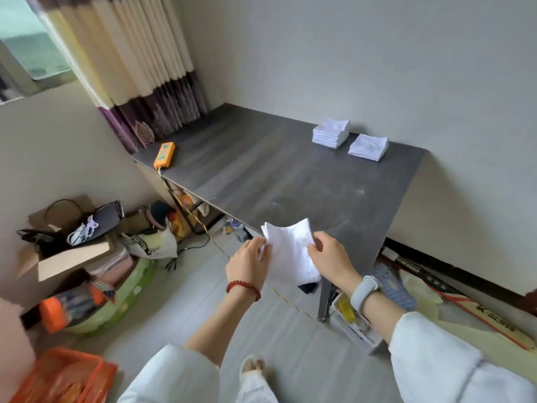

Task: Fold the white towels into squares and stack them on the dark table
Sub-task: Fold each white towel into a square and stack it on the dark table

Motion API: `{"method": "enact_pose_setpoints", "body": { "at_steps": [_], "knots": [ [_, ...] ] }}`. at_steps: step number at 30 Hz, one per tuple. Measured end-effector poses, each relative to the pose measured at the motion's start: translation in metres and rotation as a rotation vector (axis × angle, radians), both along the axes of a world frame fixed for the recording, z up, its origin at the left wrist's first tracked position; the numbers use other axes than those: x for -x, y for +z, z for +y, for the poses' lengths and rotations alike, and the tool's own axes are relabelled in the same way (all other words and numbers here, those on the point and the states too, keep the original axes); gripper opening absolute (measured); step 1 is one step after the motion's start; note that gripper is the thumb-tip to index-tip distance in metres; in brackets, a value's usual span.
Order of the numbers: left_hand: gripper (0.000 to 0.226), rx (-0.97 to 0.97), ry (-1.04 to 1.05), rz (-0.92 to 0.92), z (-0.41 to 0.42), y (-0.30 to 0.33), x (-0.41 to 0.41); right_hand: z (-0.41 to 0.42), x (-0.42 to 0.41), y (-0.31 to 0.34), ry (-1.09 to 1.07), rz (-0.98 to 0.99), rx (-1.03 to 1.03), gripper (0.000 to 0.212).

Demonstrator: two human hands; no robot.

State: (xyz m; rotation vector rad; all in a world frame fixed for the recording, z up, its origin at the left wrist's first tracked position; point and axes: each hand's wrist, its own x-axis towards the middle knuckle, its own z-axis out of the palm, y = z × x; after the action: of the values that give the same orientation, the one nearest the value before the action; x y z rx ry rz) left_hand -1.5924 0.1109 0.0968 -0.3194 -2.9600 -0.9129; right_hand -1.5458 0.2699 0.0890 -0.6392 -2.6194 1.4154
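Note:
A white towel (290,251) hangs in the air in front of the near corner of the dark table (276,175). My left hand (247,264) grips its left edge and my right hand (331,257) grips its right edge. The towel is partly doubled over and droops below my hands. At the table's far right, by the wall, stands a stack of several folded white towels (331,132). Beside it, further right, lies a lower pile of folded white towels (368,146).
An orange power strip (164,155) lies on the table's far left corner, its yellow cable (203,225) trailing down to the floor. Boxes and bags (72,245) crowd the left wall. An orange crate (61,376) sits at bottom left. Clutter lies under the table.

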Motion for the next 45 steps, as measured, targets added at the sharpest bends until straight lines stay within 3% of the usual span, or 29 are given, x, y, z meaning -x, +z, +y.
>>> {"method": "enact_pose_setpoints", "body": {
  "at_steps": [7, 14, 24, 31, 37, 45],
  "knots": [
    [0.017, -0.101, -0.262, -0.329, 0.035, -0.014, 0.185, 0.023, 0.143, -0.011, -0.228, -0.146, 0.265, 0.01],
    [0.021, -0.145, -0.497, -0.474, 0.135, -0.015, 0.292, 0.099, 0.206, -0.011, -0.488, -0.138, 0.313, 0.025],
    [0.027, -0.07, -0.64, -0.442, 0.346, -0.024, 0.404, 0.281, 0.302, -0.019, -0.657, -0.013, 0.163, 0.016],
    [0.023, -0.088, -0.567, -0.399, 0.488, -0.049, 0.461, 0.41, 0.37, -0.048, -0.759, 0.059, 0.05, 0.019],
    [0.024, 0.02, -0.488, -0.324, 0.545, -0.096, 0.483, 0.461, 0.399, -0.091, -0.782, 0.042, 0.035, 0.02],
    [0.026, 0.15, -0.52, -0.316, 0.562, -0.137, 0.489, 0.479, 0.406, -0.132, -0.779, -0.133, -0.023, 0.024]
  ]
}}
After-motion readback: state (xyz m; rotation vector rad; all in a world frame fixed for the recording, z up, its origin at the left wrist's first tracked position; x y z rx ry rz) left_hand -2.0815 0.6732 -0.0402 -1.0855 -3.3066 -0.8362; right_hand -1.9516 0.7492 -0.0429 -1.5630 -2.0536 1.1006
